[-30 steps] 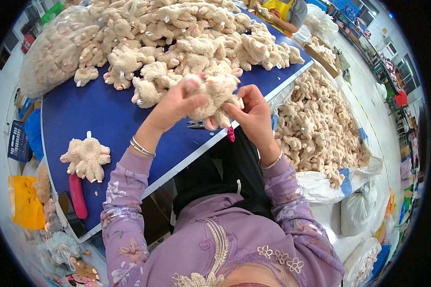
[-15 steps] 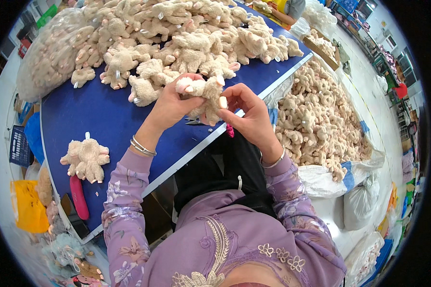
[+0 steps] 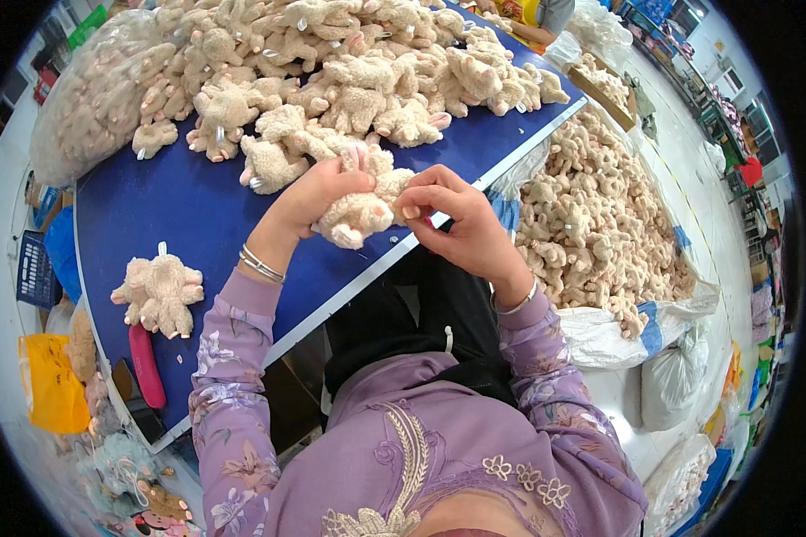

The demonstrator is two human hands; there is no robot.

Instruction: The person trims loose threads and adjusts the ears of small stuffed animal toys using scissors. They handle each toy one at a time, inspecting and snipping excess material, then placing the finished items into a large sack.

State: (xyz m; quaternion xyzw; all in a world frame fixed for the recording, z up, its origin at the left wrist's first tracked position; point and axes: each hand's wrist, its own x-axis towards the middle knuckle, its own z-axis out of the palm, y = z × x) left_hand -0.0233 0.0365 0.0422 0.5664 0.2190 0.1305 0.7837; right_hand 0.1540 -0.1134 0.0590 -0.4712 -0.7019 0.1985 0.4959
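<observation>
My left hand (image 3: 318, 199) is closed round a small cream plush toy (image 3: 356, 219), its pink-tipped limbs and ears showing, held above the table's near edge. My right hand (image 3: 461, 219) pinches at the toy's right side with thumb and forefinger; the exact spot between the fingertips is hidden. Behind those fingers a bit of a bright pink object (image 3: 435, 219) peeks out, mostly covered. To the left, another cream plush toy (image 3: 159, 294) with a white tag loop lies on the blue table (image 3: 233, 210), beside a long pink case-like object (image 3: 147, 367).
A heap of cream plush toys (image 3: 349, 80) covers the table's far side, next to a full clear plastic bag (image 3: 94, 112). At the right, a large open white sack (image 3: 600, 338) holds many more. A co-worker's arm (image 3: 533, 32) shows at the far edge.
The plush toy has been turned over and lowered slightly toward me. My left hand has shifted down with it; my right fingers still pinch at its right side.
</observation>
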